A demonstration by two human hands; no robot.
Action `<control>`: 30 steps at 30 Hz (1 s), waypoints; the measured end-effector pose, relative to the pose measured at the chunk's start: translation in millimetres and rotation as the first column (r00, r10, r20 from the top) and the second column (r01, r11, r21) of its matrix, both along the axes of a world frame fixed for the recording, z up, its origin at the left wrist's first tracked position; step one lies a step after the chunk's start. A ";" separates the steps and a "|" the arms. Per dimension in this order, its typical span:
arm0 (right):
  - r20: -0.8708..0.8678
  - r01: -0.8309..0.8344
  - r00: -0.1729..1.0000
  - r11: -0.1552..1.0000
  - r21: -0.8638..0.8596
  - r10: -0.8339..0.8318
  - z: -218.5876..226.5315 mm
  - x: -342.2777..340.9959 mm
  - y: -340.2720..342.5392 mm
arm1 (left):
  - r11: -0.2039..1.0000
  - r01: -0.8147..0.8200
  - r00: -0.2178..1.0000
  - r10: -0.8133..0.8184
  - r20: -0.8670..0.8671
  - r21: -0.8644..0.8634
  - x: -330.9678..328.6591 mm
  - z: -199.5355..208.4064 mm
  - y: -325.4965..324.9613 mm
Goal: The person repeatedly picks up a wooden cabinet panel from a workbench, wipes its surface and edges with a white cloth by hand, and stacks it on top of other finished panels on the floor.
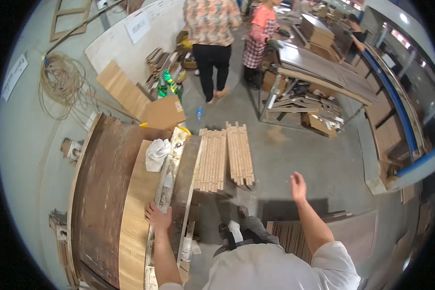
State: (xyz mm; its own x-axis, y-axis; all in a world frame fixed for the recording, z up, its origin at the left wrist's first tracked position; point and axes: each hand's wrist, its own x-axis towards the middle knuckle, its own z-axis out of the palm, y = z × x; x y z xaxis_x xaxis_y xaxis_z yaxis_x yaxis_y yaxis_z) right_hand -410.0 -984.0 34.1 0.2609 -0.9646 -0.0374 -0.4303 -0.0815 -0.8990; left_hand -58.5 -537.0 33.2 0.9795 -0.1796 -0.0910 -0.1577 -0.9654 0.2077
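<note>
My left hand (158, 216) lies open, fingers spread, at the edge of a light wood-grain board (135, 217) on the workbench. Beside that board runs a narrow, stained white rail (165, 193), with a small white object (168, 181) on it whose kind I cannot tell. A crumpled white cloth (157, 153) rests farther up the board. My right hand (298, 186) is held out over the floor on the right, open and holding nothing. Two stacks of narrow wooden panels (211, 162) stand in front of me, just right of the bench.
The dark brown bench top (101, 193) is at left. Cardboard (165, 112) and scrap wood (162, 65) lean beyond it. One person (211, 29) stands ahead, another (262, 36) at a panel-topped table (319, 63). More panels (348, 232) lie low at my right.
</note>
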 end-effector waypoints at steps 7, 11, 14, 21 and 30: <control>-0.268 -0.297 0.871 0.875 0.383 0.413 -148.1 154.3 -62.1 | 0.997 -0.068 0.996 0.069 -0.048 0.027 -2.2 26.1 -22.8; -0.254 -0.036 0.949 0.863 0.505 0.189 -211.1 211.6 -93.9 | 0.984 -0.124 0.988 0.135 -0.080 0.132 5.4 10.8 -37.9; -0.046 -0.049 0.995 0.806 0.590 0.093 -217.7 229.6 -81.7 | 0.963 -0.193 0.973 0.212 -0.089 0.189 -1.5 8.1 -22.0; -0.306 0.162 0.950 0.941 0.296 -0.068 -186.3 215.2 -95.6 | 0.955 -0.235 0.947 0.267 -0.177 0.182 13.7 20.7 -45.3; -0.620 -0.077 0.775 0.992 0.096 0.120 -184.5 125.9 -173.0 | 0.938 -0.253 0.916 0.312 -0.253 0.238 9.1 44.5 -39.5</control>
